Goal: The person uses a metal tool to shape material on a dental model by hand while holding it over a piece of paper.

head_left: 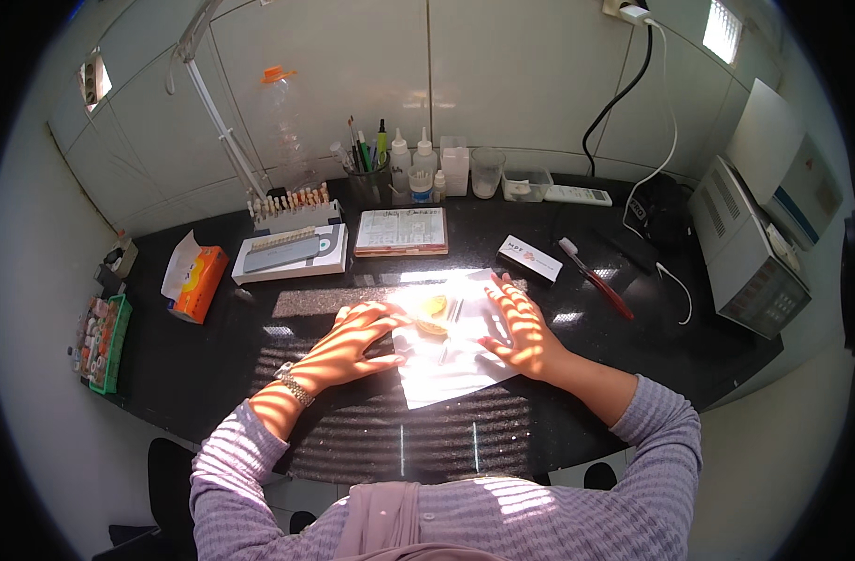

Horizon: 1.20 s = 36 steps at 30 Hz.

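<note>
A white sheet of paper [465,372] lies in bright sunlight on the black desk in front of me. On it sits a small yellow, rounded object [433,315], too overexposed to name. Beside that lies a thin, straight tool [452,329], perhaps more than one; glare hides the detail. My left hand [357,344], with a metal watch on its wrist, rests with fingers stretched at the sheet's left edge. Fingers apart, my right hand [524,332] lies over the sheet's right edge. Neither hand holds anything, and striped shadows cross both.
Behind the sheet are an open notebook [401,230], a white box with a grey shade guide [280,252], and a small white box [530,259]. A red toothbrush [597,279] lies right. An orange tissue box [199,282] and green basket [117,344] stand left; a white appliance [740,245] stands far right.
</note>
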Available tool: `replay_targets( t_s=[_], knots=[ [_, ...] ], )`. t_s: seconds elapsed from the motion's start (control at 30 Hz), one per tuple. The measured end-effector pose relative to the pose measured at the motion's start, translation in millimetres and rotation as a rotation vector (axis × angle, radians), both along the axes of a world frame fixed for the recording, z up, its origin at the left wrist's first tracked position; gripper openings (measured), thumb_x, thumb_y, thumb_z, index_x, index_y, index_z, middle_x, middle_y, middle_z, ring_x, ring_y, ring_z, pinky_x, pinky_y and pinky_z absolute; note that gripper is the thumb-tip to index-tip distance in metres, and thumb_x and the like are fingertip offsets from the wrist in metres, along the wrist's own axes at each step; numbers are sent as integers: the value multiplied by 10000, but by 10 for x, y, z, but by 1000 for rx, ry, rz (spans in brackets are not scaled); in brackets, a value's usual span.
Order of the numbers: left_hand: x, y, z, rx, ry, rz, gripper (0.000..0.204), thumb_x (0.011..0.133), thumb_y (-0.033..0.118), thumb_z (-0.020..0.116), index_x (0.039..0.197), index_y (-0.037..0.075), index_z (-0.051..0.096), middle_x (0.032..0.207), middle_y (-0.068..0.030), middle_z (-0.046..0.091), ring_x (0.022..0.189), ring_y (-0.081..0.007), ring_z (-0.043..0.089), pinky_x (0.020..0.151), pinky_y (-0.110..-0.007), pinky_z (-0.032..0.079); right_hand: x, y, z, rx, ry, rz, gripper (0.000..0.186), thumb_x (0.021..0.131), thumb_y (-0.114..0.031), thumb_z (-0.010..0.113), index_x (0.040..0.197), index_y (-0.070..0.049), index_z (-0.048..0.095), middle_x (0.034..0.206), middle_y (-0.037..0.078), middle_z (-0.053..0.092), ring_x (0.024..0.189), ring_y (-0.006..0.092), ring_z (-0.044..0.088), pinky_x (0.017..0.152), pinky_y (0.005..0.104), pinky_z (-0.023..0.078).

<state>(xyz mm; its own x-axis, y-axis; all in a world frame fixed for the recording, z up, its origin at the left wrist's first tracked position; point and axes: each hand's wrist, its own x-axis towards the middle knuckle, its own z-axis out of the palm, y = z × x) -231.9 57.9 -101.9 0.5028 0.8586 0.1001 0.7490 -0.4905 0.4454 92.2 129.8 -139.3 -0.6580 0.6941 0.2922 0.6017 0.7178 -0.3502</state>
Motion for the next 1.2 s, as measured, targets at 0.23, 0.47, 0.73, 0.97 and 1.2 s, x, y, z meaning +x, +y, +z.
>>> replay_targets(
  t_s=[0.23,0.47,0.73,0.97,1.2],
  knots=[
    [595,435,-25,20,-351,153,1045,641,322,926,1478,68,355,1473,-187,342,1370,-327,392,1152,-438,344,-206,176,178,92,175,290,426,815,-196,684,1184,-15,571,1251,178,578,1241,356,511,1043,514,376],
    [444,333,-138,-205,-344,187,1061,687,301,916,1521,47,311,1434,-207,466,1315,-302,490,1134,-387,385,-221,-98,226,106,142,404,359,721,-228,730,1048,-121,625,1087,83,638,1060,284,611,861,596,397],
    [504,304,-51,-148,-97,241,882,757,399,849,1443,28,436,1394,-224,511,1305,-353,496,1118,-410,387,-151,-203,247,86,-50,327,388,861,-229,660,1243,-170,626,1265,90,575,1130,300,576,922,517,372],
    [454,368,-205,-36,-128,220,747,812,362,814,1382,15,480,1353,-202,527,1275,-336,510,1101,-400,408,-138,-151,235,221,-52,295,284,873,-119,619,1156,-121,640,1283,38,605,1146,208,586,953,455,396],
    [445,359,-189,13,-215,170,681,814,330,810,1327,-14,525,1330,-163,555,1240,-321,546,1072,-382,425,-80,-98,195,259,-48,250,260,899,-145,584,1142,-121,676,1168,27,645,1078,226,612,919,398,424]
  ],
)
